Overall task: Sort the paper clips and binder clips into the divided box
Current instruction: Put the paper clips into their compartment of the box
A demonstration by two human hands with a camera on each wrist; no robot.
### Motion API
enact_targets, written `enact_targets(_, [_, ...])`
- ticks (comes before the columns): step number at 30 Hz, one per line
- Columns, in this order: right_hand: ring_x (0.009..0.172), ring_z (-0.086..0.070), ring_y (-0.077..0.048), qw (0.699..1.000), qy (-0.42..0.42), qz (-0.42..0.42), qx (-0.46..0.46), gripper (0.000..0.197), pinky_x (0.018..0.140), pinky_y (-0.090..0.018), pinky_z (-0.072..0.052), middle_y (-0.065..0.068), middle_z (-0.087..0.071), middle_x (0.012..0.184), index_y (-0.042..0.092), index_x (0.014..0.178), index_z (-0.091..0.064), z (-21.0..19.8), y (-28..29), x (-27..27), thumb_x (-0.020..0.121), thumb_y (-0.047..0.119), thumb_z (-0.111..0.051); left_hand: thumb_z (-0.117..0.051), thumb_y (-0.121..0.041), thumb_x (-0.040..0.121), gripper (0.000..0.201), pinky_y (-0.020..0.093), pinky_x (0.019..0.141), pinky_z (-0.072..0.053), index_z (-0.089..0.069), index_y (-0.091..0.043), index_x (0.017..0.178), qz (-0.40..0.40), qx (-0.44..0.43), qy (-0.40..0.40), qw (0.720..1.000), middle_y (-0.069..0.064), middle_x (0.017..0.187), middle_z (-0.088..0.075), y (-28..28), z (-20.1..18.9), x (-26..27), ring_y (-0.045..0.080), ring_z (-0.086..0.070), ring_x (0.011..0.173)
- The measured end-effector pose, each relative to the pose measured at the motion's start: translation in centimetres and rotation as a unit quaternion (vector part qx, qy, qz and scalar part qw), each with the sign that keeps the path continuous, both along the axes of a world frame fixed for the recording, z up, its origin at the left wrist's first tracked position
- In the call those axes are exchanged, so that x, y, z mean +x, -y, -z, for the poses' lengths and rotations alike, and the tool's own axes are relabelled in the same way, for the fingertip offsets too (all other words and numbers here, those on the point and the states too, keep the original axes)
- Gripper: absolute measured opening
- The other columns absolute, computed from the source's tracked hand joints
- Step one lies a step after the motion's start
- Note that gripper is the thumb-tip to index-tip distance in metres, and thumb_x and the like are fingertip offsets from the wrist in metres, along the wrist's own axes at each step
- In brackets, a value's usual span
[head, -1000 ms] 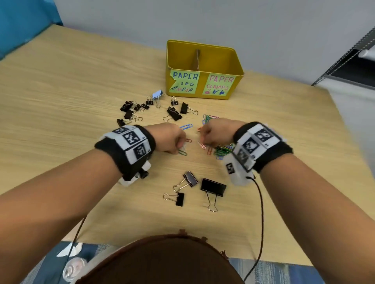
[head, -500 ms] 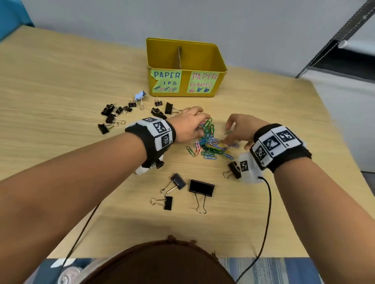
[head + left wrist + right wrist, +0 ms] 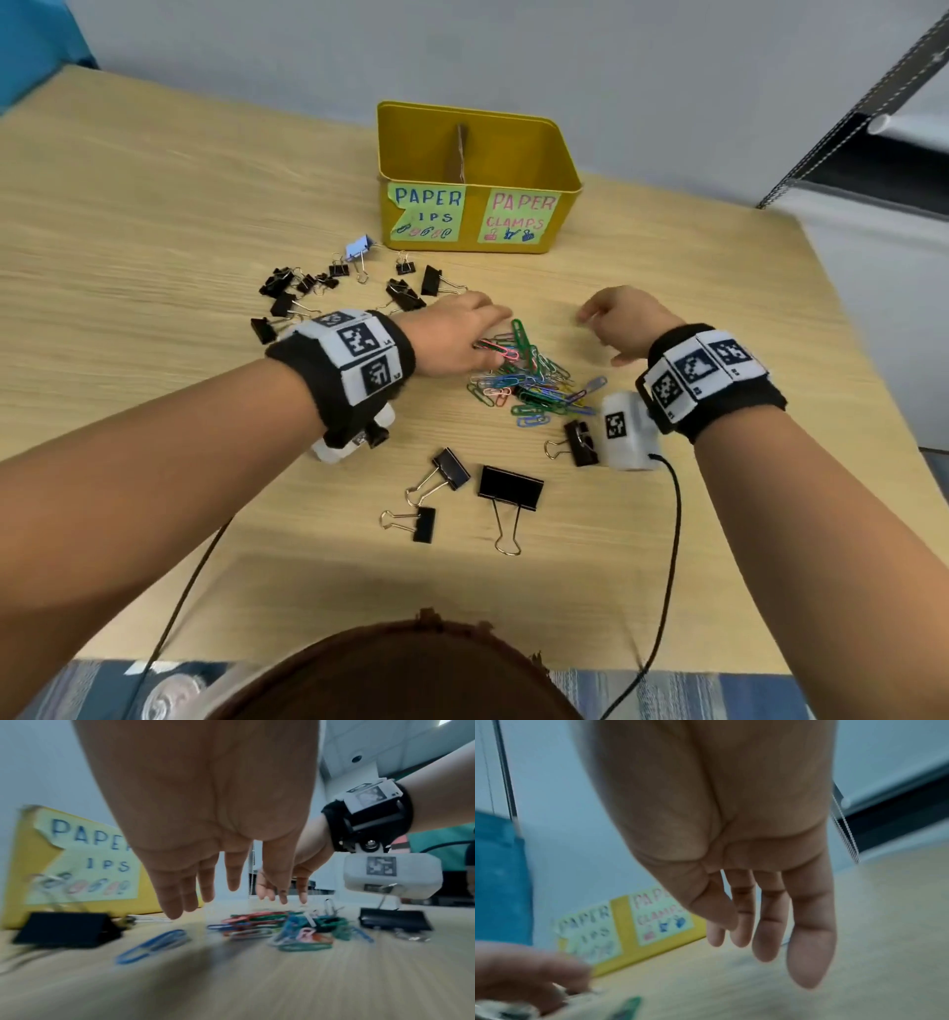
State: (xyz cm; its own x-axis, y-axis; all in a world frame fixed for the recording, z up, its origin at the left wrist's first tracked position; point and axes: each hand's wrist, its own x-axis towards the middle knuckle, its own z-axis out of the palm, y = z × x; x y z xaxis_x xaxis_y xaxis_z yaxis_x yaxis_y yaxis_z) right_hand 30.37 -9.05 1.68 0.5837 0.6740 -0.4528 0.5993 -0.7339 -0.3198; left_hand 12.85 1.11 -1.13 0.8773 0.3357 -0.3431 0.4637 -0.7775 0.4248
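A yellow divided box [image 3: 477,174] stands at the back, labelled for paper clips on the left and paper clamps on the right. A heap of coloured paper clips [image 3: 534,385] lies mid-table. My left hand [image 3: 488,334] hovers over the heap's left edge with straight fingers [image 3: 174,906] that hold nothing. My right hand [image 3: 595,318] hangs just behind and to the right of the heap, fingers [image 3: 808,953] loose and bare. Black binder clips [image 3: 298,298] lie in a cluster to the left, and a light blue one [image 3: 359,249] lies near the box.
Three black binder clips [image 3: 511,485] lie near the front edge, and another [image 3: 577,442] sits under my right wrist camera. A lone blue paper clip [image 3: 154,945] lies apart from the heap. Cables trail off the table's front. A grey wall rises behind the box.
The hands, close together over the clips a second ago, have moved apart. The right hand has drawn off the heap toward the right. The left hand stays at the heap's left edge.
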Motion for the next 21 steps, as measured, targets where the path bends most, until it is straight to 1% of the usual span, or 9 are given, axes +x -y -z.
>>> enact_targets(2, [0.118,-0.054,-0.036,0.996,0.068,-0.034,-0.051,0.042,0.098,-0.041,-0.047,-0.020,-0.053,0.132,0.004,0.128,-0.055,-0.1,0.1,0.3,0.091,0.000,-0.036,-0.044,-0.048,0.089,0.072,0.047,0.118,-0.019,-0.011,-0.023,0.148,-0.011,0.034,-0.046,0.998,0.007,0.158,-0.009,-1.5,0.3,-1.0,0.027,-0.009,0.146])
enact_targets(3, [0.120,-0.053,-0.037,0.993,0.078,-0.061,-0.070,0.042,0.100,-0.041,-0.045,-0.021,-0.052,0.134,0.003,0.129,-0.053,0.0,0.2,0.1,0.091,0.000,-0.036,-0.043,-0.049,0.090,0.071,0.048,0.119,-0.017,-0.012,-0.023,0.148,-0.014,0.053,-0.072,0.996,0.008,0.159,-0.008,-2.1,0.4,-1.5,0.027,-0.007,0.146])
enact_targets(7, [0.082,-0.060,-0.032,0.991,-0.082,-0.078,-0.068,0.033,0.074,-0.042,-0.056,-0.011,-0.053,0.101,0.018,0.107,-0.056,0.7,0.5,-1.3,0.088,-0.001,-0.036,-0.051,-0.033,0.088,0.061,0.047,0.113,-0.029,-0.028,-0.021,0.143,-0.024,0.098,-0.067,0.993,0.010,0.151,-0.027,-2.4,-0.2,-2.3,0.029,-0.025,0.139])
enact_targets(9, [0.081,-0.058,-0.027,0.988,-0.103,-0.084,-0.078,0.022,0.078,-0.043,-0.056,-0.009,-0.053,0.102,0.020,0.103,-0.056,0.2,0.5,-1.5,0.087,0.006,-0.051,-0.057,-0.037,0.083,0.070,0.046,0.112,-0.032,-0.026,-0.024,0.144,-0.014,0.081,-0.037,0.996,0.008,0.148,-0.030,-1.2,-0.6,-1.6,0.028,-0.028,0.136])
enact_targets(10, [0.082,-0.057,-0.025,0.988,-0.082,-0.101,-0.085,0.027,0.080,-0.042,-0.055,-0.008,-0.053,0.103,0.018,0.109,-0.055,0.0,0.7,-1.4,0.084,0.011,-0.061,-0.062,-0.042,0.078,0.079,0.046,0.111,-0.032,-0.023,-0.026,0.145,-0.002,0.067,-0.029,0.997,0.007,0.147,-0.029,-0.6,-0.6,-1.1,0.027,-0.028,0.135])
enact_targets(12, [0.086,-0.054,-0.022,0.981,-0.009,-0.142,-0.129,0.061,0.084,-0.041,-0.053,-0.004,-0.049,0.109,0.016,0.125,-0.046,-0.3,1.1,-1.5,0.074,0.025,-0.077,-0.071,-0.049,0.068,0.097,0.046,0.111,-0.033,-0.017,-0.030,0.146,0.023,0.051,-0.024,0.998,0.006,0.145,-0.028,0.5,-0.5,-0.1,0.026,-0.028,0.134])
enact_targets(15, [0.088,-0.053,-0.024,0.973,0.029,-0.162,-0.164,0.095,0.085,-0.042,-0.054,-0.010,-0.040,0.126,0.024,0.135,-0.031,0.3,1.9,-2.4,0.059,0.039,-0.085,-0.073,-0.057,0.060,0.105,0.048,0.105,-0.038,-0.017,-0.031,0.146,0.041,0.077,-0.053,0.995,0.006,0.140,-0.031,1.6,-0.1,1.4,0.026,-0.030,0.129])
enact_targets(19, [0.114,-0.052,-0.030,0.975,0.050,-0.195,-0.095,0.091,0.094,-0.039,-0.047,-0.012,-0.039,0.131,0.019,0.136,-0.033,1.5,1.3,-3.8,0.062,0.037,-0.083,-0.076,-0.036,0.069,0.073,0.041,0.098,-0.043,-0.043,-0.018,0.132,0.011,0.059,-0.034,0.998,0.012,0.124,-0.046,1.9,0.1,2.9,0.029,-0.044,0.118])
enact_targets(21, [0.116,-0.050,-0.031,0.975,0.052,-0.208,-0.064,0.079,0.093,-0.036,-0.044,-0.014,-0.042,0.129,0.015,0.133,-0.039,1.7,0.8,-4.2,0.067,0.033,-0.080,-0.073,-0.022,0.074,0.056,0.036,0.093,-0.044,-0.050,-0.011,0.124,-0.012,0.041,-0.006,0.999,0.014,0.122,-0.053,1.7,0.0,3.0,0.029,-0.051,0.112])
